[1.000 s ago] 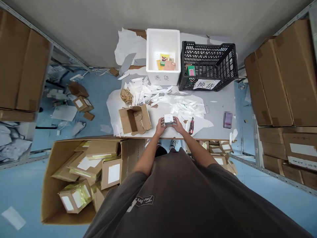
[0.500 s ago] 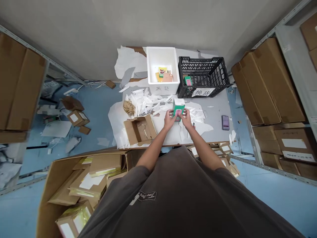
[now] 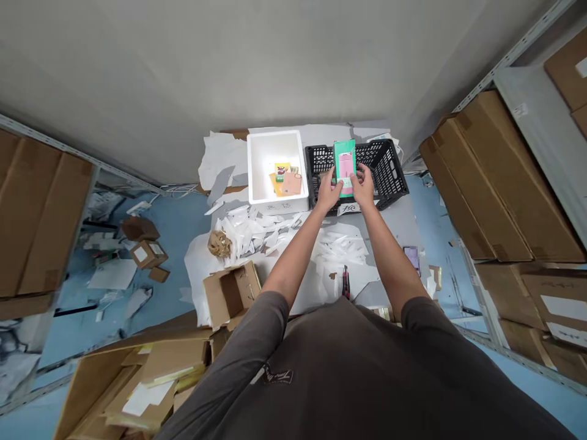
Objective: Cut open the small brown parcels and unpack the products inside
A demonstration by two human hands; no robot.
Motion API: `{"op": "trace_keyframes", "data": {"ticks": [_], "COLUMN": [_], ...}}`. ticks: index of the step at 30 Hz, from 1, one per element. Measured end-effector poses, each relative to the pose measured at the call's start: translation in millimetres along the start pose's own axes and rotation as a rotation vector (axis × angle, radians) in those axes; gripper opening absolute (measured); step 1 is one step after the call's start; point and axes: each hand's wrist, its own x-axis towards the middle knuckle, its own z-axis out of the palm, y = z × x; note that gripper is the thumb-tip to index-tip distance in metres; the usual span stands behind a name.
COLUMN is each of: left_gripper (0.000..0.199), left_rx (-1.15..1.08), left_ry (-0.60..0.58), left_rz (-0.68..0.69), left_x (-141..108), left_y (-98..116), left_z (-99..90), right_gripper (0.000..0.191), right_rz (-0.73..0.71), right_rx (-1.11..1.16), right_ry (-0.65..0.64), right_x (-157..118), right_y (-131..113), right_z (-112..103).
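Note:
Both my hands hold a green box with a pink front (image 3: pixel 345 164) over the black plastic crate (image 3: pixel 391 164). My left hand (image 3: pixel 329 190) grips its lower left side, and my right hand (image 3: pixel 363 185) grips the lower right side. The box stands tilted, its pink face toward me. It hides part of the crate's inside. Left of the crate is a white foam bin (image 3: pixel 275 141) with several small packets (image 3: pixel 283 177) in it. A paper label (image 3: pixel 351 208) is on the crate's front, partly covered by my arm.
Shredded white paper (image 3: pixel 250 227), crumpled brown paper (image 3: pixel 219 243) and an open cardboard box (image 3: pixel 229 293) lie on the table. A red-and-black cutter (image 3: pixel 345 282) is near its front edge, a phone (image 3: pixel 412 259) at the right. A large carton of parcels (image 3: pixel 151 373) stands lower left.
My hands have carried the green box forward from above the shredded paper to over the black crate. The box now shows its pink face. The cutter has come into fuller view.

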Motion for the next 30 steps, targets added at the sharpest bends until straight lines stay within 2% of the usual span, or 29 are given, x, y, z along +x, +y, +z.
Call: {"op": "trace_keyframes", "data": {"ticks": [2,4,6,8,11,14,17,19,20,22,25,26,27,30], "left_gripper": [0.064,0.066,0.066,0.065,0.059,0.050,0.038,0.032,0.030,0.033,0.055,0.058,0.052,0.037], "left_rx": [0.031,0.065,0.089,0.117,0.208,0.366,0.540,0.621,0.655,0.733,0.856,0.858,0.840,0.757], "left_ry": [0.022,0.060,0.098,0.128,0.188,0.196,0.060,-0.070,-0.129,-0.199,-0.202,-0.213,-0.222,-0.234], "left_rz": [-0.005,0.001,-0.004,-0.033,-0.099,-0.207,-0.333,-0.419,-0.465,-0.564,-0.676,-0.688,-0.692,-0.639], "left_x": [15,14,-5,-38,-108,-189,-273,-326,-351,-397,-458,-475,-489,-516], "left_y": [-2,-8,-16,-24,-38,-55,-68,-71,-71,-70,-68,-69,-71,-79], "left_z": [2.1,-6.3,-25.0,-53.8,-116.8,-198.3,-279.8,-321.7,-336.9,-354.8,-357.3,-354.8,-351.9,-346.1], "right_gripper": [0.054,0.051,0.049,0.048,0.049,0.048,0.047,0.045,0.044,0.042,0.042,0.045,0.049,0.062], "right_rz": [0.094,0.117,0.066,-0.011,-0.121,-0.222,-0.281,-0.283,-0.278,-0.282,-0.329,-0.333,-0.319,-0.174], "right_rx": [-0.094,-0.149,-0.143,-0.127,-0.133,-0.118,-0.010,0.104,0.151,0.170,-0.036,-0.145,-0.253,-0.481], "right_ry": [0.029,0.042,0.048,0.041,-0.032,-0.165,-0.344,-0.512,-0.615,-0.834,-1.085,-1.124,-1.141,-1.110], "right_x": [17,19,7,-16,-59,-110,-175,-226,-254,-310,-386,-407,-425,-465], "right_y": [12,21,25,21,-1,-38,-79,-107,-120,-144,-160,-158,-153,-126], "right_z": [-5,-7,-8,-6,2,24,70,113,136,181,225,231,233,220]}}
